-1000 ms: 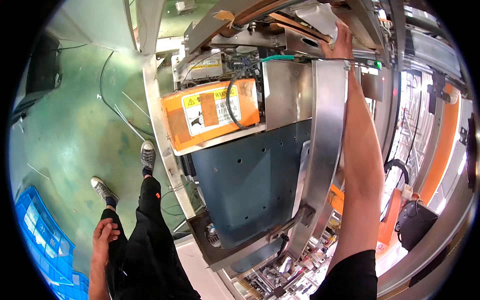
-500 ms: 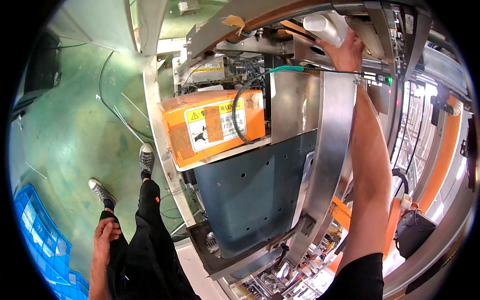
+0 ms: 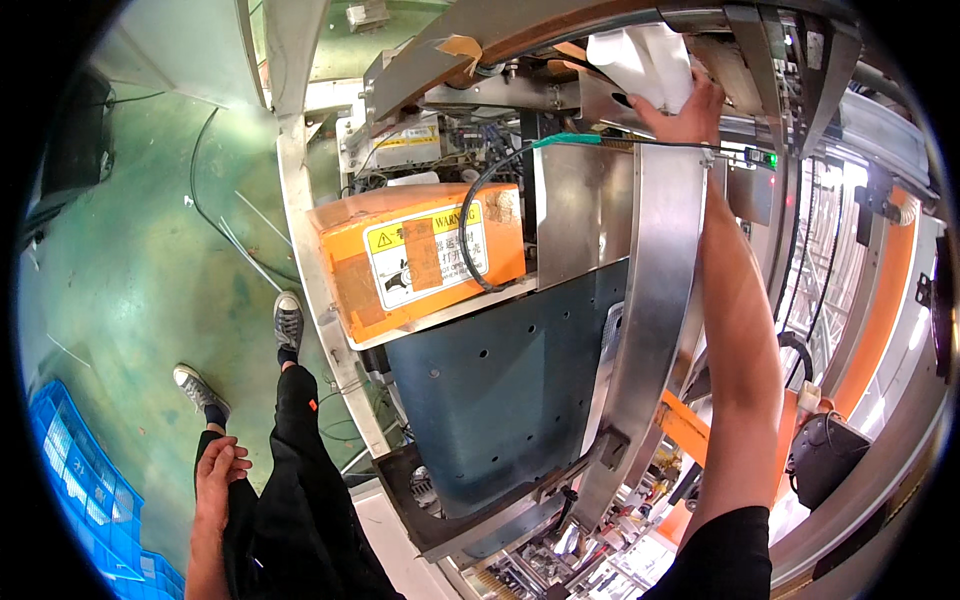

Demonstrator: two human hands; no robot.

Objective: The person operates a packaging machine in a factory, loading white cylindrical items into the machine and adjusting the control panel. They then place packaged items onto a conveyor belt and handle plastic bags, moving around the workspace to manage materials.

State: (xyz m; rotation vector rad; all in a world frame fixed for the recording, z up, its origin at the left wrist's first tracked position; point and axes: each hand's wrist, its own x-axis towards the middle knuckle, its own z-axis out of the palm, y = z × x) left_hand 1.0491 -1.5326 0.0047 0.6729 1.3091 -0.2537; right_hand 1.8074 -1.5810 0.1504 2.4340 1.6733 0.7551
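Note:
My right hand (image 3: 688, 108) is stretched far up into the top of a big metal machine and grips a white cloth (image 3: 645, 62), pressed against the machine's upper parts. My right forearm runs along a curved steel plate (image 3: 652, 300). My left hand (image 3: 218, 470) hangs down beside my black trousers, fingers loosely curled, holding nothing. Below the cloth sit an orange cover (image 3: 415, 255) with a yellow warning label and a dark blue panel (image 3: 495, 390).
A green floor (image 3: 130, 260) with loose cables lies to the left; my grey shoes (image 3: 285, 322) stand on it. Blue crates (image 3: 80, 490) sit at lower left. Orange machine frames (image 3: 880, 300) and a black bag (image 3: 828, 455) stand to the right.
My right hand has slid the white cloth a little to the right along the machine's top. The view has shifted slightly. My left hand has stayed by my side.

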